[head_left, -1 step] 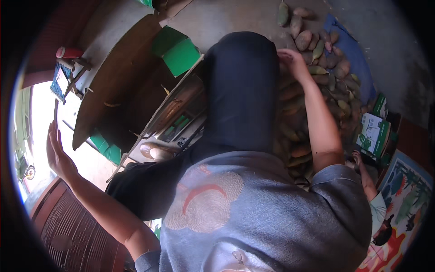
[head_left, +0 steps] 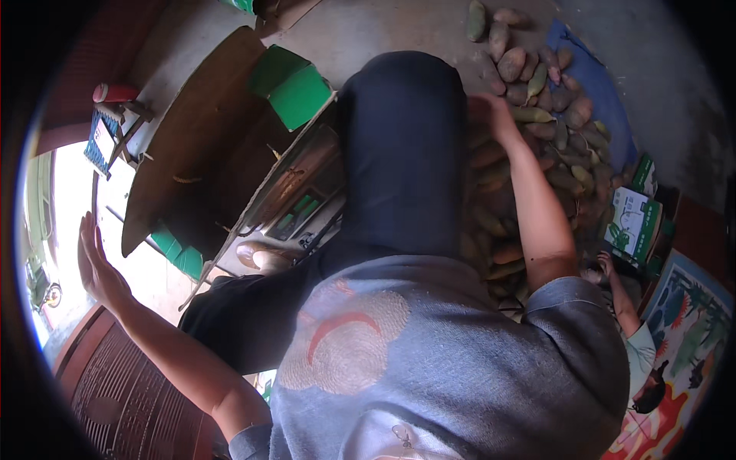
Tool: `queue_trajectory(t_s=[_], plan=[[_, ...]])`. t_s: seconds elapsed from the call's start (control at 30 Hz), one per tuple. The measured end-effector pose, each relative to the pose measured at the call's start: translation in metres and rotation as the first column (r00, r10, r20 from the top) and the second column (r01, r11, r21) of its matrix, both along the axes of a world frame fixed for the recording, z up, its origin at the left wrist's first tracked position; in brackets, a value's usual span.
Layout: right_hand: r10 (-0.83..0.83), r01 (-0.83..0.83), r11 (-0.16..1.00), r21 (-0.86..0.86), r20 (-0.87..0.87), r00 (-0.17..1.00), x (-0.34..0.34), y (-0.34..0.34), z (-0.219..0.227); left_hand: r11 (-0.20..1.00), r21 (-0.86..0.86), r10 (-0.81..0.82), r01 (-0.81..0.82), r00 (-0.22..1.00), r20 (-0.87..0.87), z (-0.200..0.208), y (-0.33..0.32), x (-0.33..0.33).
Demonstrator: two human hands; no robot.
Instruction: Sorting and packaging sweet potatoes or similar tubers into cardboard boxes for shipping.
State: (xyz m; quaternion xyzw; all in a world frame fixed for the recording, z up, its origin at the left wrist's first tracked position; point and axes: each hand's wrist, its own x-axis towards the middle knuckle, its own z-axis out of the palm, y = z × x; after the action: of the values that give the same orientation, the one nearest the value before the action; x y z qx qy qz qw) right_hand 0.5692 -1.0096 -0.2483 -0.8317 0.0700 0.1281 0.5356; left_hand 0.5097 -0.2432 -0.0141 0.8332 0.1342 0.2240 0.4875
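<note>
My left hand [head_left: 104,270] is raised at the far left in front of the bright doorway. It holds nothing, and its fingers are stretched out. Beside my bent knee [head_left: 402,130], my right hand [head_left: 497,116] reaches down at the near edge of a heap of root vegetables [head_left: 579,113]. These are long or rounded, some green, some reddish-brown. The knee and shadow hide the right fingers, so what they touch does not show. To the left of my knee stands a large open brown box [head_left: 203,126] with green flaps [head_left: 299,96] inside.
A blue sheet [head_left: 606,103] lies under the heap's far right side. Green-and-white cartons [head_left: 632,218] stand at right, near another person's arm [head_left: 622,299]. A wooden slatted chair [head_left: 123,383] is at lower left, a small folding stool [head_left: 115,134] at upper left.
My right hand has dipped slightly lower beside the knee, and its fingers show less. The view has shifted a little; my left hand stays raised.
</note>
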Motion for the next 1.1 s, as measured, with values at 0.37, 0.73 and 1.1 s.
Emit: queue_trajectory(t_s=[0.37, 0.73, 1.1], plan=[[-0.064, -0.147, 0.893, -0.426, -0.442, 0.895, -0.253, -0.014, -0.204, 0.993, -0.035, 0.115, -0.115, 0.993, -0.009, 0.004, -0.046, 0.029], [-0.25, -0.07, 0.769, -0.636, -0.399, 0.883, -0.211, -0.043, -0.226, 0.961, -0.116, 0.245, -0.252, 0.967, -0.07, -0.016, -0.046, 0.02], [-0.262, 0.213, 0.59, -0.779, 0.066, 0.963, -0.057, -0.004, -0.164, 0.83, -0.252, 0.49, -0.498, 0.866, -0.1, -0.016, -0.024, 0.004]])
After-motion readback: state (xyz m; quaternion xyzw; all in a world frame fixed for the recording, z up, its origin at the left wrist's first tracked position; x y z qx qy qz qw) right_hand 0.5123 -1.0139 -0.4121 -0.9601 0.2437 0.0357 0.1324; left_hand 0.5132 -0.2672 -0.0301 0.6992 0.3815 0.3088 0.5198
